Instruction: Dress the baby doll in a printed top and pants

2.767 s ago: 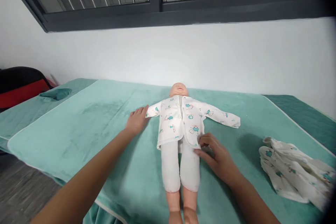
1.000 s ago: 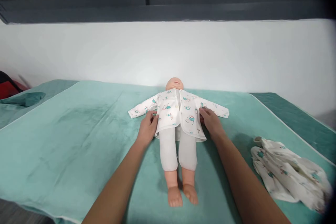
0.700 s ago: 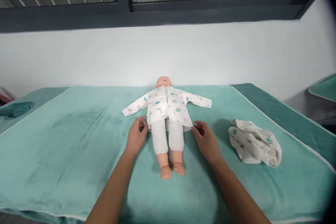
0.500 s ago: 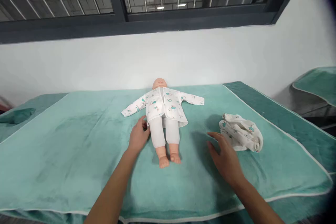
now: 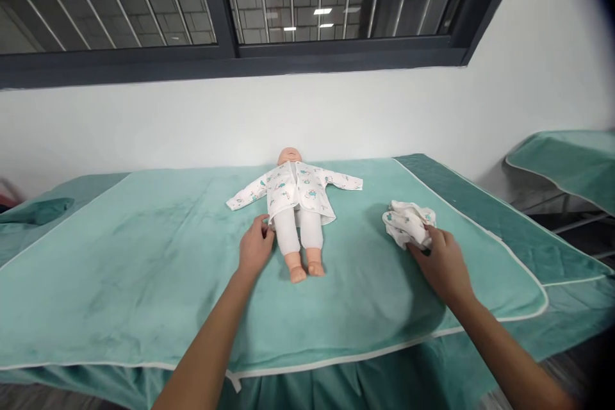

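Observation:
A baby doll (image 5: 290, 155) lies on its back with its head toward the wall, bare feet toward me. It wears white trousers (image 5: 287, 230) and a white printed jacket (image 5: 310, 189), whose front edges lie apart and whose sleeves spread sideways. My left hand (image 5: 256, 246) is at the jacket's lower left corner, beside the doll's hip. Its fingers are curled closed; whether they pinch the hem is hidden. To the right of the doll, my right hand (image 5: 444, 262) grips the near right side of a crumpled white printed cloth garment (image 5: 408, 221).
A green plush blanket (image 5: 144, 269) with pale piping covers the bed, its near edge hanging down in folds. Behind it are a white wall (image 5: 192, 122) and a dark-framed barred window (image 5: 307, 57). Another green-covered surface (image 5: 571, 166) stands at the far right.
My right hand has moved from beside the bundled garment onto it and closed on its edge. My left hand stays by the jacket hem. The view has tilted up and shifted slightly.

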{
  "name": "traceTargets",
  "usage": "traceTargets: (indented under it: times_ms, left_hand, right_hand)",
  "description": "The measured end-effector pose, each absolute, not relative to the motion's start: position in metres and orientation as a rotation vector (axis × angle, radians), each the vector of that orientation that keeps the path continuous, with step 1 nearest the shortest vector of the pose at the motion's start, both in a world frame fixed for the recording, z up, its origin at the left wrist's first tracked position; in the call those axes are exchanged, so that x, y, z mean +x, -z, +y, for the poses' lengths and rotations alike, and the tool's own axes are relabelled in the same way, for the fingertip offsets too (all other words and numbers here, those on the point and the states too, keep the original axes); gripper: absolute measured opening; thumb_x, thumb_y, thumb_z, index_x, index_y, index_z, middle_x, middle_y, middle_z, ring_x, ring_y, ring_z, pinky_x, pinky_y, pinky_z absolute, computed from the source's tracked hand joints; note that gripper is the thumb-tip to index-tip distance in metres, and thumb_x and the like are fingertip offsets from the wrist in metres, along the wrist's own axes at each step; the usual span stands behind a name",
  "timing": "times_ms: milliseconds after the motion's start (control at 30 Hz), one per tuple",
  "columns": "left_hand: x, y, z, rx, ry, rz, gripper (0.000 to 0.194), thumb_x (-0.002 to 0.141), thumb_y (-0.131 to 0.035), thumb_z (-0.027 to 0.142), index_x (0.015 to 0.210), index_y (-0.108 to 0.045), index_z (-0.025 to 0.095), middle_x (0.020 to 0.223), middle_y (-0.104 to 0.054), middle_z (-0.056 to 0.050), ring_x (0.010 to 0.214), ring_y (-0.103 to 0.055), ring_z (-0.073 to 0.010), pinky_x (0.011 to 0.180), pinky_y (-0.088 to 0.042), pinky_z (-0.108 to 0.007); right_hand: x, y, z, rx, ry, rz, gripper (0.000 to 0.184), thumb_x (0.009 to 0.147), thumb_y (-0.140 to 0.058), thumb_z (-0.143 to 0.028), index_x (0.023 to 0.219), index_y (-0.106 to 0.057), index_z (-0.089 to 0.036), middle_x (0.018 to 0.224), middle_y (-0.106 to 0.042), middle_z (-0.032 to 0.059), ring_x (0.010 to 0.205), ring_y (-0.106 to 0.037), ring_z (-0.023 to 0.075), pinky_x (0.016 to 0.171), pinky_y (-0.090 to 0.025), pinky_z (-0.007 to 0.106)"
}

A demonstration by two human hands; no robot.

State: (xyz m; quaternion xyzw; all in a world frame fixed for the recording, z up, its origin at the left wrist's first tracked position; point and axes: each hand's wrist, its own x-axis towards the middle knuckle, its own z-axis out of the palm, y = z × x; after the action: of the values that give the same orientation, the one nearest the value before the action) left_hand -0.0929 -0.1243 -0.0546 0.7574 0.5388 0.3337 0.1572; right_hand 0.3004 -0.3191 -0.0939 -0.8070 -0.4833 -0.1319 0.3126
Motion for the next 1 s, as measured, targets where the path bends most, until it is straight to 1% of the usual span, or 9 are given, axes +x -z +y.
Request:
traceTargets:
  times_ms: [133, 267, 300, 400, 500, 667, 800, 900, 1000]
  left_hand:
    - [-0.087, 0.05, -0.146, 2.098, -1.186, 1.367, 0.027, 0.092, -0.046, 0.031, 0.114, -0.059, 0.021, 0.092, -0.065, -0.003, 0.087, -0.06, -0.0199, 0.081, -0.045, -0.033]
    - [-0.067, 0.022, -0.177, 2.023, -1.236, 1.102, 0.027, 0.092, -0.052, 0.033, 0.116, -0.059, 0.022, 0.104, -0.067, -0.005, 0.1, -0.061, -0.0201, 0.087, -0.046, -0.034]
    - [-0.062, 0.012, -0.184, 1.97, -1.243, 1.031, 0.031, 0.092, -0.055, 0.034, 0.12, -0.058, 0.023, 0.11, -0.066, -0.007, 0.106, -0.061, -0.0205, 0.091, -0.046, -0.035]
    - [-0.053, -0.02, -0.202, 1.81, -1.118, 0.82, 0.066, 0.085, -0.068, 0.04, 0.143, -0.041, 0.027, 0.142, -0.052, -0.009, 0.129, -0.052, -0.0243, 0.1, -0.045, -0.037]
    - [-0.061, -0.043, -0.214, 1.695, -1.047, 0.735, 0.071, 0.081, -0.073, 0.043, 0.143, -0.043, 0.026, 0.148, -0.05, -0.009, 0.133, -0.049, -0.0276, 0.106, -0.043, -0.038]
    - [-0.093, -0.067, -0.229, 1.522, -1.154, 0.712, 0.05, 0.084, -0.071, 0.042, 0.128, -0.058, 0.022, 0.127, -0.066, -0.008, 0.115, -0.061, -0.0267, 0.093, -0.051, -0.036]
    - [-0.112, -0.088, -0.234, 1.454, -1.341, 0.724, 0.037, 0.086, -0.069, 0.036, 0.12, -0.064, 0.022, 0.118, -0.069, -0.006, 0.107, -0.065, -0.0237, 0.087, -0.053, -0.033]
    - [-0.122, -0.103, -0.231, 1.447, -1.345, 0.788, 0.035, 0.088, -0.065, 0.036, 0.121, -0.065, 0.024, 0.111, -0.071, -0.006, 0.099, -0.067, -0.0224, 0.075, -0.054, -0.03]
    - [-0.129, -0.115, -0.224, 1.511, -1.323, 0.848, 0.032, 0.088, -0.064, 0.033, 0.118, -0.067, 0.023, 0.105, -0.071, -0.005, 0.092, -0.067, -0.0212, 0.068, -0.052, -0.027]
  right_hand:
    - [0.284, 0.049, -0.293, -2.032, -0.07, -1.214, 0.035, 0.086, -0.053, -0.044, 0.11, -0.064, -0.02, 0.112, -0.066, 0.0122, 0.096, -0.062, 0.0287, 0.085, -0.047, 0.042]
    - [0.225, -0.009, -0.271, -1.59, -0.543, -1.148, 0.03, 0.085, -0.06, -0.051, 0.096, -0.063, -0.022, 0.094, -0.068, 0.0029, 0.085, -0.06, 0.022, 0.077, -0.046, 0.034]
    - [0.207, -0.022, -0.266, -1.437, -0.676, -1.133, 0.031, 0.085, -0.061, -0.051, 0.097, -0.064, -0.023, 0.097, -0.068, 0.0023, 0.087, -0.06, 0.0215, 0.076, -0.046, 0.032]
    - [0.155, -0.052, -0.253, -1.07, -1.038, -1.058, 0.03, 0.085, -0.065, -0.048, 0.106, -0.065, -0.027, 0.109, -0.069, 0.0019, 0.095, -0.062, 0.0214, 0.078, -0.048, 0.031]
    - [0.118, -0.073, -0.245, -0.85, -1.219, -1.075, 0.029, 0.088, -0.062, -0.047, 0.11, -0.067, -0.029, 0.113, -0.069, 0.0026, 0.099, -0.063, 0.0215, 0.082, -0.049, 0.032]
    - [0.099, -0.088, -0.251, -0.924, -1.257, -1.346, 0.026, 0.089, -0.064, -0.048, 0.095, -0.067, -0.023, 0.094, -0.066, 0.0011, 0.088, -0.06, 0.0187, 0.078, -0.045, 0.031]
    - [0.1, -0.089, -0.256, -1.124, -1.058, -1.524, 0.028, 0.09, -0.061, -0.047, 0.079, -0.059, -0.021, 0.08, -0.056, -0.0024, 0.077, -0.051, 0.0153, 0.071, -0.039, 0.029]
    - [0.105, -0.09, -0.256, -1.233, -0.923, -1.656, 0.028, 0.09, -0.06, -0.046, 0.076, -0.058, -0.021, 0.079, -0.056, -0.0026, 0.076, -0.05, 0.0152, 0.069, -0.038, 0.029]
    - [0.112, -0.097, -0.258, -1.309, -0.661, -1.714, 0.02, 0.091, -0.058, -0.04, 0.083, -0.062, -0.023, 0.09, -0.063, -0.0006, 0.085, -0.055, 0.0173, 0.075, -0.041, 0.031]
